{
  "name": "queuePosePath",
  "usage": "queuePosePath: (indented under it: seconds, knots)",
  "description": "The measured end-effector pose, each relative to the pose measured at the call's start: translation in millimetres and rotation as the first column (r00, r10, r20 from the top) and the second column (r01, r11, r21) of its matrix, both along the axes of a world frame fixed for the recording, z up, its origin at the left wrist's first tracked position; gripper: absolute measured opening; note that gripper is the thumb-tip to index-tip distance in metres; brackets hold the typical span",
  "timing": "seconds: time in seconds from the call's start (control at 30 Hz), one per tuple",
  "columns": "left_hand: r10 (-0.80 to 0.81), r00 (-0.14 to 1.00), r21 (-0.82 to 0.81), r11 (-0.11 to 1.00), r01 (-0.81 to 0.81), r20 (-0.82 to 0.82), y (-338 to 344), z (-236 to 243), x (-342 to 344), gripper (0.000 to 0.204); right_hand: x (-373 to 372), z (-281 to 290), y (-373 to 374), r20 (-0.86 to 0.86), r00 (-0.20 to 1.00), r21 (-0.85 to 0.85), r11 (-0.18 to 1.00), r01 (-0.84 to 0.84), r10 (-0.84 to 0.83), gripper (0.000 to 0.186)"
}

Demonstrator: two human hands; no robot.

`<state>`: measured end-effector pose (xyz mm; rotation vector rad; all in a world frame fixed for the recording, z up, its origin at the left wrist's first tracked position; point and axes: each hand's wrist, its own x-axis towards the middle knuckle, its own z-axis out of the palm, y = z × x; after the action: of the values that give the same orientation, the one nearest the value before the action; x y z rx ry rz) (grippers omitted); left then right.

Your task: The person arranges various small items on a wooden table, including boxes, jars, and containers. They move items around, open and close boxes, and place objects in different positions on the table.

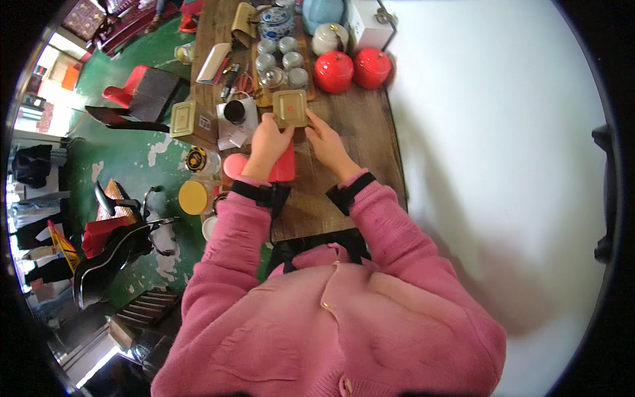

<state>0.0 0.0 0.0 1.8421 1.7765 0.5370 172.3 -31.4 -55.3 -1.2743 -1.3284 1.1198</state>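
Observation:
A square olive-gold tin [290,106] with a small red mark on top is gripped between both hands at the near edge of a wooden tray. My left hand [268,142] has its fingers closed at the tin's lower left corner; my right hand [324,142] holds its right side. Beneath and beside my left hand lie a bright red rectangular object [284,162] and a pink round object [235,165]. To the left, a black cup [235,112] stands on white paper. Beyond the tin, several small cups [291,59] and a clear lidded pot [271,77] stand on the tray.
The wooden table [344,205] meets a white wall at right. Two red jars [334,71], a blue-patterned pot [276,23] and a white box [370,26] stand at back. Another tin [192,122] and yellow-lidded jar [195,196] line the left edge. Chairs [119,258] stand on green floor.

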Motion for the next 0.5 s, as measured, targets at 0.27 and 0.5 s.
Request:
queuePosePath:
  seconds: [0.27, 0.5]
  knots:
    - [0.005, 0.997, 0.259, 0.966, -0.024, 0.075, -12, 4, 5, 0.061, 79, 33, -41, 0.369, 0.929, 0.038, 0.999, 0.025, -0.038, 0.041]
    - [-0.123, 0.954, 0.363, 0.932, 0.016, 0.273, -27, 31, 21, 0.04, 147, -7, -135, 0.552, 0.833, -0.098, 0.995, 0.017, 0.04, 0.042]
